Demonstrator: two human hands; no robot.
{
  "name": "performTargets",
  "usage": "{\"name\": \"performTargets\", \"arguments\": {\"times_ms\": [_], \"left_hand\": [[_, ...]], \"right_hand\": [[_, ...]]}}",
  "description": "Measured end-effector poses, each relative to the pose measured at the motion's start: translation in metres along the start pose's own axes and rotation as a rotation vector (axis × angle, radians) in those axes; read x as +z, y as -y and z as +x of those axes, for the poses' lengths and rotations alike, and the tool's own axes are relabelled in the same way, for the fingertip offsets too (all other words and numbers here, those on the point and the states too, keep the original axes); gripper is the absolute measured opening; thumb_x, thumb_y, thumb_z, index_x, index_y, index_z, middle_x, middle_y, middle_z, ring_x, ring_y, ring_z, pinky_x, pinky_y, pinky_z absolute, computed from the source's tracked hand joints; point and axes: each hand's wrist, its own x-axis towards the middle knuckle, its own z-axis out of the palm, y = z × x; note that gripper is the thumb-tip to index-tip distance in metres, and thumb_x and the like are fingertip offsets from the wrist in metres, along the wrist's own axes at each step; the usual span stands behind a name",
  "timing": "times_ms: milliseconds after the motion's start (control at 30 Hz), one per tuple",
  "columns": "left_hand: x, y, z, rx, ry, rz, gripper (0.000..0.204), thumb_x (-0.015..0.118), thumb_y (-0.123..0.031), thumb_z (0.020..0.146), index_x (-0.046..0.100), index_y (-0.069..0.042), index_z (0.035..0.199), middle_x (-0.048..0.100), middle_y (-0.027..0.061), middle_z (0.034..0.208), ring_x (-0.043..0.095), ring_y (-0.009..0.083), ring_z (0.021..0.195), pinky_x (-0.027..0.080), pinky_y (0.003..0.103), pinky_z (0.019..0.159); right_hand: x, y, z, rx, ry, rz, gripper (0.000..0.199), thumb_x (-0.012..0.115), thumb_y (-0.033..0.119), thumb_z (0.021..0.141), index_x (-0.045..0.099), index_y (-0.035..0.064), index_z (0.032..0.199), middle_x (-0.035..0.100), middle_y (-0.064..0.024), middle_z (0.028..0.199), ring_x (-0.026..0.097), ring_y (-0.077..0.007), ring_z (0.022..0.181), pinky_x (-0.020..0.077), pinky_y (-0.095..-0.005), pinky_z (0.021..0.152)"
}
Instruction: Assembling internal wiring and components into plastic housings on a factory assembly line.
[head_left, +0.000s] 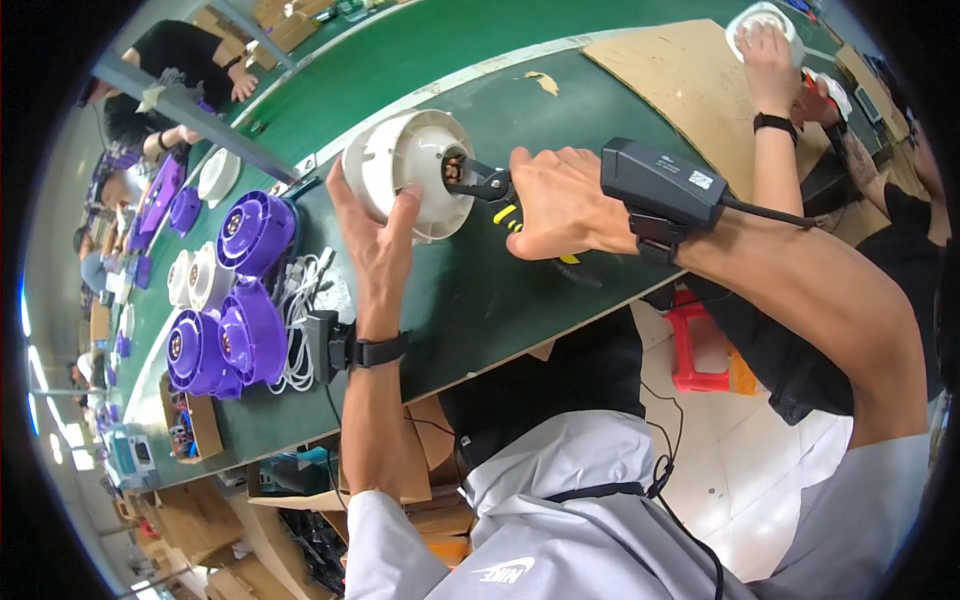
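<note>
My left hand (376, 235) is wrapped around a white round plastic housing (425, 140), tilted with its hub toward the right. Copper-coloured parts (453, 170) show inside the hub opening. Closed around black-and-yellow pliers (490, 186), my right hand (570, 200) holds the tool's dark jaws at that opening. Whether the jaws grip a part in there is too small to tell. Beside my left wrist lie several purple round housings (255, 232) and a bundle of white cable (300, 320).
A cardboard sheet (670, 85) covers part of the green table (455, 320) at the right. There, a co-worker's hand (765, 65) touches a white part (745, 25). More white housings (208, 280) stand at the left. A metal post (200, 115) rises at the far left. Below the table edge is a red stool (697, 345).
</note>
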Motion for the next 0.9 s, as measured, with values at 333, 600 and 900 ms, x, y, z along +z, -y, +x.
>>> {"name": "performTargets", "arguments": {"times_ms": [333,600,900], "left_hand": [[-0.020,-0.002,0.008,0.078,0.116,0.227,0.070,0.070,-0.014,0.077,0.037,0.000,0.138,0.052,0.0185,0.125,0.056,0.0260,0.112,0.049,0.036,0.092],[-0.019,-0.008,0.004,-0.015,0.085,0.170,0.070,0.070,-0.014,0.078,0.037,0.001,0.138,0.051,0.0175,0.125,0.052,0.0255,0.114,0.045,0.037,0.097],[-0.019,-0.010,0.002,0.084,0.137,0.244,0.065,0.071,-0.015,0.079,0.040,-0.001,0.136,0.057,0.0167,0.117,0.058,0.0240,0.106,0.051,0.035,0.088]], "right_hand": [[0.042,0.012,0.010,0.131,-0.024,0.318,0.042,0.058,0.012,0.061,0.055,-0.0177,0.091,0.063,-0.0348,0.080,0.064,-0.0507,0.079,0.0517,-0.0506,0.077],[0.055,0.021,0.005,0.198,-0.195,0.384,0.039,0.057,0.011,0.061,0.056,-0.0177,0.087,0.062,-0.0361,0.078,0.064,-0.0525,0.080,0.0503,-0.0545,0.077],[0.075,0.016,0.015,0.127,-0.228,0.277,0.036,0.059,0.009,0.059,0.057,-0.0177,0.083,0.063,-0.0332,0.075,0.065,-0.0491,0.078,0.0502,-0.0491,0.082]]}}
